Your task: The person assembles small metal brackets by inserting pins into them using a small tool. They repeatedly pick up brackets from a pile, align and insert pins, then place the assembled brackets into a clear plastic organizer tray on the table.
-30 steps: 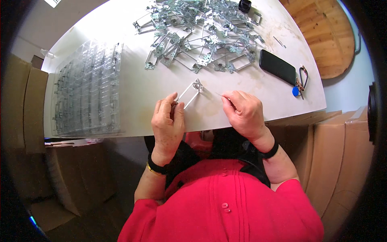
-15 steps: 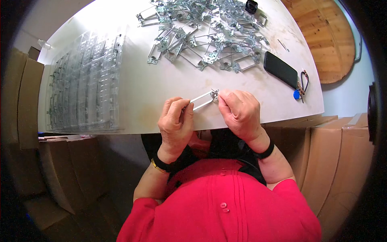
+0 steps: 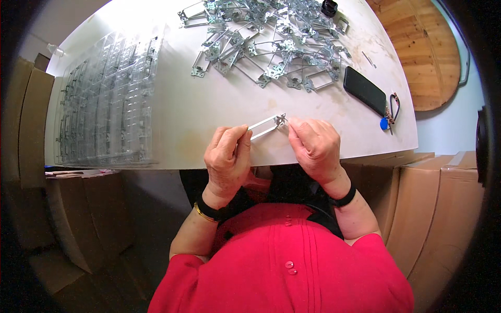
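Metal bracket is in front of us, over the near part of the white table, and we hold it in our left hand. Thumb and bent fingers of this hand grasp one end, so that end is hidden from us. Two pale bars come out from the grip and go, slightly rising to the right, to a small plate; its fine shape is hard to make out. Whether the bracket touches the table, we cannot tell.

Our right hand is just beside this plate, with fingers closed together and thumb against the forefinger. Its fingertips are turned away from our view, and we cannot tell if they pinch some small part or touch the plate.

Farther away lies a tangled pile of brackets, which the upper edge of the view cuts. Many pieces cover one another, so we cannot count them. To our left are clear plastic trays; dark rows show through them, but reflections make the contents unclear. To our right we see a black phone, a cord with a blue tag at its corner, and thin rods. A black object beside the pile is too small to recognise. The wooden board is cut off above.
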A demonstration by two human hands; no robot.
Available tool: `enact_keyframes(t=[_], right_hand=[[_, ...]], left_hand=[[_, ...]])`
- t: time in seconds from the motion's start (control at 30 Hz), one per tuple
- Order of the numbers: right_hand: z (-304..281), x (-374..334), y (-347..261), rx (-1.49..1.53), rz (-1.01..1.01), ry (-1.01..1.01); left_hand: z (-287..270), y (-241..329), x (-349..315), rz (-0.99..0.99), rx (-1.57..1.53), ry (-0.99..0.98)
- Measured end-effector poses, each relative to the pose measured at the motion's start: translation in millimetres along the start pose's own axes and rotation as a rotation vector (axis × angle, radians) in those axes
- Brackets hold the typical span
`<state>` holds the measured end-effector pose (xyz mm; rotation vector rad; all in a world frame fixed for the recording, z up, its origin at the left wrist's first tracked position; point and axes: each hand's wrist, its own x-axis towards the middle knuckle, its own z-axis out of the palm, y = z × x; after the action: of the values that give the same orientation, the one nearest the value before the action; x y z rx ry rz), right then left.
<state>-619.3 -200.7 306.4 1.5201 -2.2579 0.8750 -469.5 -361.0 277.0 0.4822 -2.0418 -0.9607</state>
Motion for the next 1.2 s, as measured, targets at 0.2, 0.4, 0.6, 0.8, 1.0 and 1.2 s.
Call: enact_keyframes(t=[0.2, 0.4, 0.6, 0.8, 1.0, 1.2], right_hand=[[3.9, 4.0, -4.6, -0.013, -0.026, 0.003], [4.2, 2.5, -0.4, -0.005, -0.023, 0.018], [6.4, 5.4, -4.8, 0.009, -0.028, 0.006], [5.4, 2.2, -0.7, -0.001, -0.012, 0.001], [6.1, 4.0, -4.6, 0.012, -0.008, 0.012], [2.4, 3.2, -1.8, 0.004, -0.002, -0.008]], left_hand=[[-0.3, -0.1, -0.3, 0.001, -0.003, 0.002], [1.1, -1.3, -0.2, 0.010, -0.005, 0.010], [0.7, -1.5, -0.4, -0.002, -0.013, 0.007], [0.9, -0.8, 0.2, 0.005, -0.013, 0.008], [0.3, -0.6, 0.7, 0.010, -0.014, 0.005], [0.3, 0.6, 0.7, -0.003, -0.004, -0.003]])
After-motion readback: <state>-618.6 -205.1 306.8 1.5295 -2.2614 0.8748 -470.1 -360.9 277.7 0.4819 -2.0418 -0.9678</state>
